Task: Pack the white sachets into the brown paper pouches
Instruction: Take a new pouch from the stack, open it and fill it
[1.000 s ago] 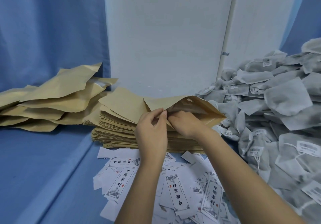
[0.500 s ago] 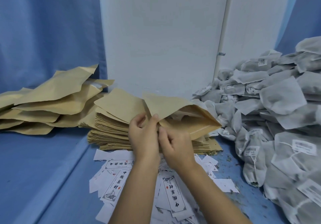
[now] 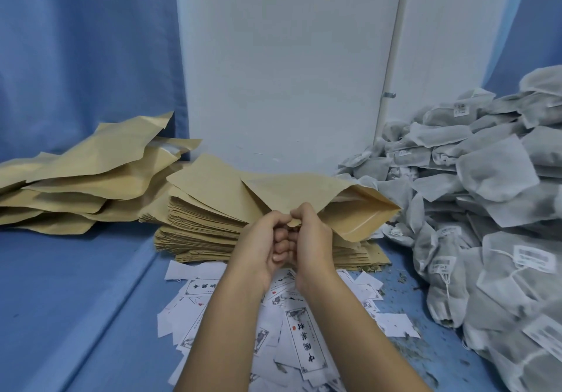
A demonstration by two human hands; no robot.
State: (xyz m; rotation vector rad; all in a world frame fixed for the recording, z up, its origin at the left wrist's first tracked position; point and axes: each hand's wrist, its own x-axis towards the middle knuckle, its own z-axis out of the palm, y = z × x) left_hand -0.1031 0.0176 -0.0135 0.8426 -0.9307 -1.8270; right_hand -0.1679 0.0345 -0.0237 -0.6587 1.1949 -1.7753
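A brown paper pouch (image 3: 328, 200) is held up in front of me, its mouth gaping open toward the right. My left hand (image 3: 261, 239) and my right hand (image 3: 313, 236) pinch its near corner, knuckles close together. Beneath it lies a thick stack of flat brown pouches (image 3: 206, 221). A big heap of white sachets (image 3: 486, 215) with tags and strings fills the right side.
Several bulging brown pouches (image 3: 82, 179) lie piled at the left on the blue surface. Loose printed white labels (image 3: 304, 346) are scattered under my forearms. A white wall panel (image 3: 286, 66) stands behind, blue curtain on both sides.
Both hands have drawn nearer to me and come together at the pouch's near corner. The pouch has lifted off the stack and its mouth has spread wider toward the right.
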